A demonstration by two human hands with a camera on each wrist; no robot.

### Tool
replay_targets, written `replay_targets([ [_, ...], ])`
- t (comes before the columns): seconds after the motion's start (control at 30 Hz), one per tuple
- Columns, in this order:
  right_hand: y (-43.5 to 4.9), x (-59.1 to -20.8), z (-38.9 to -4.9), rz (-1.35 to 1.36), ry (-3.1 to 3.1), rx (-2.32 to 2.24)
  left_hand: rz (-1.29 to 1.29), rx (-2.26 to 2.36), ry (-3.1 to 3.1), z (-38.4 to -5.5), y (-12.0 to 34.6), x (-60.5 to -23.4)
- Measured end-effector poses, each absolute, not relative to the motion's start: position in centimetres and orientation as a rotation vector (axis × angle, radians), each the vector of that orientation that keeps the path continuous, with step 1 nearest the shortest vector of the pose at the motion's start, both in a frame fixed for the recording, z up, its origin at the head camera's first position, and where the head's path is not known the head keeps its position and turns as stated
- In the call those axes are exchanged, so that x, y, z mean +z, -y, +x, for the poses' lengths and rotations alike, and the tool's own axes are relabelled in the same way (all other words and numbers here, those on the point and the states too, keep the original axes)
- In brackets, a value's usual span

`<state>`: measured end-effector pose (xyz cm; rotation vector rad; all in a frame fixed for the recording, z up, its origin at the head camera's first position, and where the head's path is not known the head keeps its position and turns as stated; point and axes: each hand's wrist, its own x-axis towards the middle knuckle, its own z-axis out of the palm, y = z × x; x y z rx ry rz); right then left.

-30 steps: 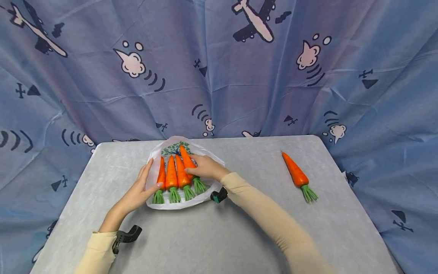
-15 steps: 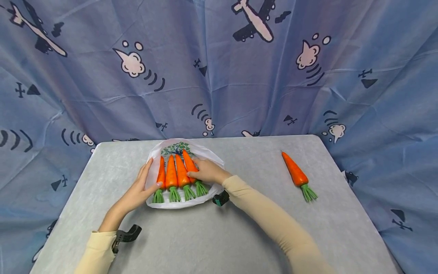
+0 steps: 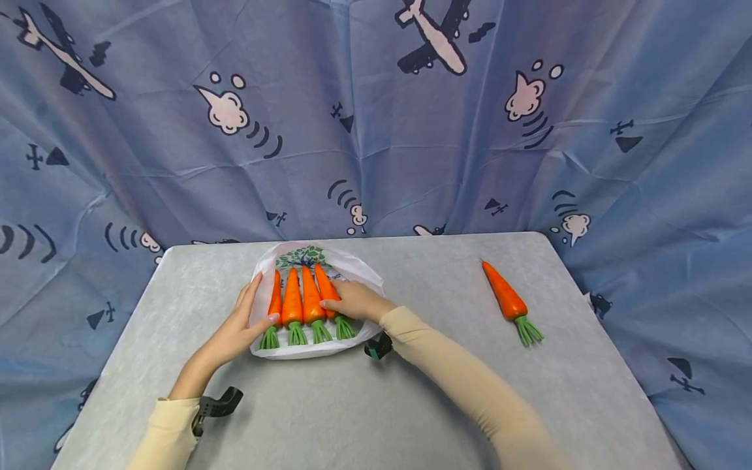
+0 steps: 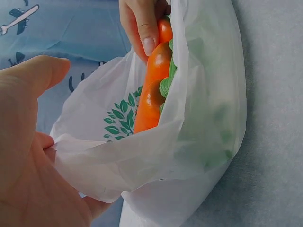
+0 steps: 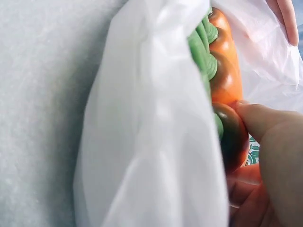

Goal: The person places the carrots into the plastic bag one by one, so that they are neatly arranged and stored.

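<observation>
A white bag (image 3: 358,263) with a green leafy print lies opened out at the table's left half, holding several orange carrots with green stubby tops in a row. My right hand (image 3: 354,300) is inside the bag at its right and grips the rightmost carrot (image 3: 325,284), thumb on one side and fingers on the other. In the right wrist view the thumb presses this carrot (image 5: 233,142). Along the bag's left side rests my left hand (image 3: 232,333), fingers extended and thumb spread near the leftmost carrot (image 3: 276,301). The left wrist view shows its fingertips partly behind the bag's edge.
A single carrot (image 3: 504,292) lies on the right part of the grey table (image 3: 435,391), its green top toward the near side. Behind the table hangs a blue curtain (image 3: 376,130) with airplane prints. A dark wrist camera (image 3: 378,346) sits close to the bag's front right edge.
My right hand has drawn the rightmost carrot toward the near side. Its tip is lower and its slant less, nearer in line with the others. The left hand has stayed in place.
</observation>
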<state>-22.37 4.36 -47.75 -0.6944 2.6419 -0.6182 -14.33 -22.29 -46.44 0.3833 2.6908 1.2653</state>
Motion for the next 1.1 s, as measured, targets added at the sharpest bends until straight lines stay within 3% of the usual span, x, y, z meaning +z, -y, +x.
replay_targets([
  [1.1,-4.38,-48.36,-22.2,-0.651,-2.599,-0.663,0.382,1.273,-2.715,-13.91,22.73,-46.19],
])
